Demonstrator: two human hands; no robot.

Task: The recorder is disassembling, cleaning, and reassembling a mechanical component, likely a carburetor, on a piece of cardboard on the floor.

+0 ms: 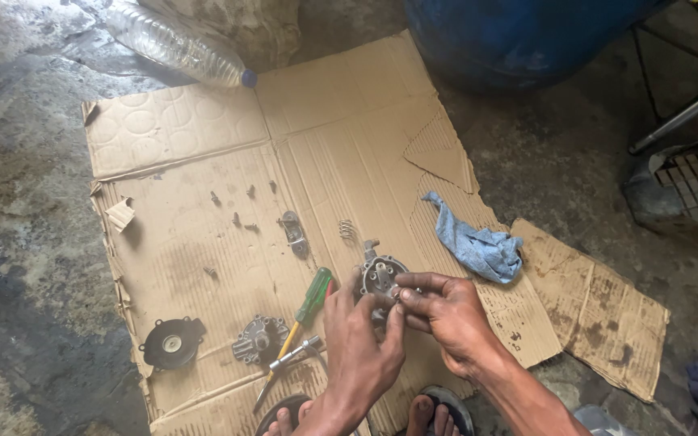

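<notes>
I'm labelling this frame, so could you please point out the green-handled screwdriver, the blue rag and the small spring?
Green-handled screwdriver (314,295), head view, on its green handle.
Blue rag (478,249), head view, on its crumpled middle.
Small spring (347,231), head view, on its coils.

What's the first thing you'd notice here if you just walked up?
Two hands, the left hand and right hand, hold a round grey metal part over a flattened sheet of cardboard on the floor. On the cardboard lie a green-handled screwdriver, a black round diaphragm and a crumpled blue rag.
</notes>
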